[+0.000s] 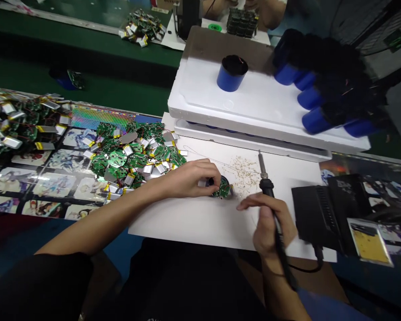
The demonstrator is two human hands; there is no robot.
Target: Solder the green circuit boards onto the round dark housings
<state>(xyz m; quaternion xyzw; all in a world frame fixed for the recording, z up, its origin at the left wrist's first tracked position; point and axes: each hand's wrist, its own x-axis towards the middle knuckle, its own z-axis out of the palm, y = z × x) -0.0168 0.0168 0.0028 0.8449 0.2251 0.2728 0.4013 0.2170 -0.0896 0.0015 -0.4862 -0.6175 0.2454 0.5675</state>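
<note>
My left hand (pixel 194 179) pinches a small round green circuit board (pixel 223 188) against a white sheet (pixel 190 225), with something dark and metallic at the board's near side. My right hand (pixel 270 220) grips a black soldering iron (pixel 266 187) like a pen, its metal tip pointing up and away, clear of the board. Pale solder scraps (pixel 243 174) lie just beyond the round board, and a thin wire (pixel 214 159) curves across the sheet. To the left of my left hand is a heap of green circuit boards with silver pouch batteries and red wires (pixel 133 156).
A black soldering station (pixel 327 209) stands to the right. Behind the sheet, a white foam tray (pixel 250 100) holds blue cylinders (pixel 232 75). More boards and batteries (pixel 16 120) lie on a printed mat at left. A co-worker's hands (pixel 220 6) show at the far bench.
</note>
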